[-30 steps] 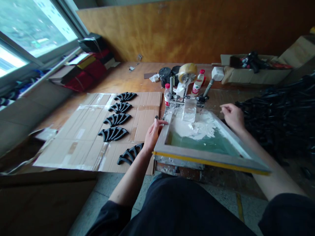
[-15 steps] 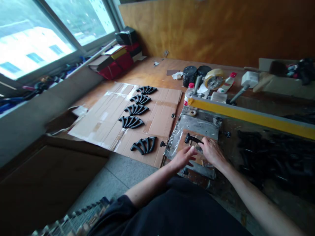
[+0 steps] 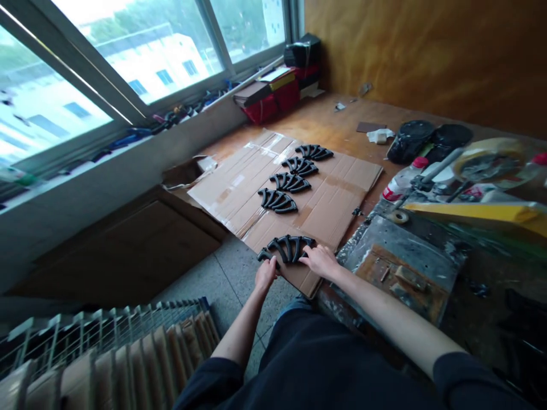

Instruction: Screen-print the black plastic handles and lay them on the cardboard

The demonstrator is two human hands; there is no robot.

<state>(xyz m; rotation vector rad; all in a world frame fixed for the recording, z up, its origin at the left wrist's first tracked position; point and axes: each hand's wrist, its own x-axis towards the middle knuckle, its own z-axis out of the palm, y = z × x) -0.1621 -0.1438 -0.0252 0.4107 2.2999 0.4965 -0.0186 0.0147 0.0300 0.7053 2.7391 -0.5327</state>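
At the near edge of the flattened cardboard [image 3: 329, 222], my left hand [image 3: 265, 275] is closed on the lower end of a black curved handle-like part [image 3: 265, 255], the leftmost of a fanned row. My right hand [image 3: 321, 260] pinches the lower end of the rightmost black part [image 3: 308, 242], its fingers covering that end. Between my hands more black curved parts [image 3: 288, 247] lie side by side. Farther back, several similar fanned groups [image 3: 277, 200] rest on the same cardboard.
On the right is a metal plate [image 3: 384, 233] with a wooden block fixture [image 3: 405, 279]. Beyond stand a red-capped bottle [image 3: 401, 179], black tubs [image 3: 412, 136], a tape roll [image 3: 489, 159] and a yellow bar [image 3: 478, 214]. A wire rack of cardboard [image 3: 128, 364] stands lower left.
Both hands have moved left from the fixture to the near row on the cardboard. The black part my right hand held is gone from the fixture. The view has turned left.
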